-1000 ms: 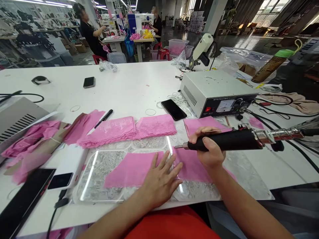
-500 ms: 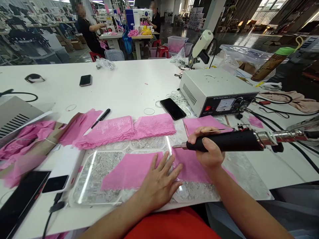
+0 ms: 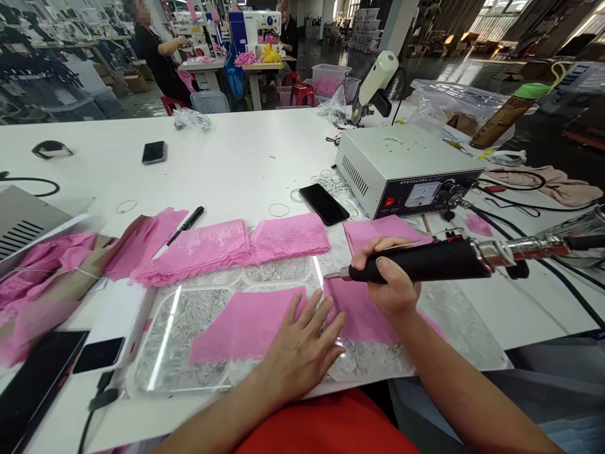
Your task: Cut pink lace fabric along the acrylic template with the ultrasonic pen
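Observation:
My left hand (image 3: 305, 343) lies flat with its fingers spread, pressing on the inner edges of two pink fabric pieces. The left fabric piece (image 3: 246, 321) has a slanted outer side; the right fabric piece (image 3: 362, 312) runs partly under my right wrist. My right hand (image 3: 390, 277) is wrapped round the black grip of an ultrasonic hand cutter (image 3: 439, 260), held almost level. Its metal tip points left, close to the top inner corner of the right piece; whether it touches I cannot tell. Beneath the fabric is a grey marble-patterned board (image 3: 184, 340) with clear templates.
Stacked pink lace pieces (image 3: 208, 243), a pen (image 3: 186, 224) and a black phone (image 3: 324, 203) lie beyond the board. A grey power box (image 3: 411, 164) stands at the right, its cables trailing toward the cutter. At left are a white device (image 3: 113, 328) and bundled pink fabric (image 3: 51, 261).
The view has shifted slightly, so most things appear a little further left. My left hand stays flat on the fabric, and the cutter keeps nearly the same place.

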A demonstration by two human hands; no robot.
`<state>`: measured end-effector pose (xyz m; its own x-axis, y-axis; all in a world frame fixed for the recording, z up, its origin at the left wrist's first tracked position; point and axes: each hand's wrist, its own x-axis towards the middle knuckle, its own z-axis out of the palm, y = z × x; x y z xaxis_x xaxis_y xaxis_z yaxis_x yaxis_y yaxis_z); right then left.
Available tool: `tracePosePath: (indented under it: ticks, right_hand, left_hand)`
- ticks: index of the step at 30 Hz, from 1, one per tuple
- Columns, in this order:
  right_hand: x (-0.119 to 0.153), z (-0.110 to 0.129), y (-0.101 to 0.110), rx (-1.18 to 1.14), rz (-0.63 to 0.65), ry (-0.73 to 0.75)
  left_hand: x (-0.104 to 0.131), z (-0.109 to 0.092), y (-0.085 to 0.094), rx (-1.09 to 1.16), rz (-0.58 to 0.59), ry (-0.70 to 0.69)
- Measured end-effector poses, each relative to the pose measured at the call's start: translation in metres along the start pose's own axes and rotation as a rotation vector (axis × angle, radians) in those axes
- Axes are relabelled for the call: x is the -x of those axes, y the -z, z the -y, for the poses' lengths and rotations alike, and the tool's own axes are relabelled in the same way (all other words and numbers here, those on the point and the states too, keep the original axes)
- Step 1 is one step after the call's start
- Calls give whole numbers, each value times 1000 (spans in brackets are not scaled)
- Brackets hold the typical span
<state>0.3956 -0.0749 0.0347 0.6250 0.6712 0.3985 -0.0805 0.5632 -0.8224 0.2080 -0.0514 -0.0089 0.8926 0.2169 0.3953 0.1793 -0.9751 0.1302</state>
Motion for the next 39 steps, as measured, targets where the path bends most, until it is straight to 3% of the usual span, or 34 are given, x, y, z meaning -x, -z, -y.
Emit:
tracePosePath:
  ticks: [8,24,33,39]
  right_hand:
    - [4,9,8,-93,-13,-89]
    - [7,5,5,-69,24,-127]
    - [10,15,9,-129,7,-174]
    - [15,14,11,-190,91,-185]
  left_hand:
    - [5,-2,5,26,-153,-68]
    - [4,-2,6,63,-128,-99]
    - [2,0,13,100,-132,-160]
    - [-1,-1,16,107,-126,-158]
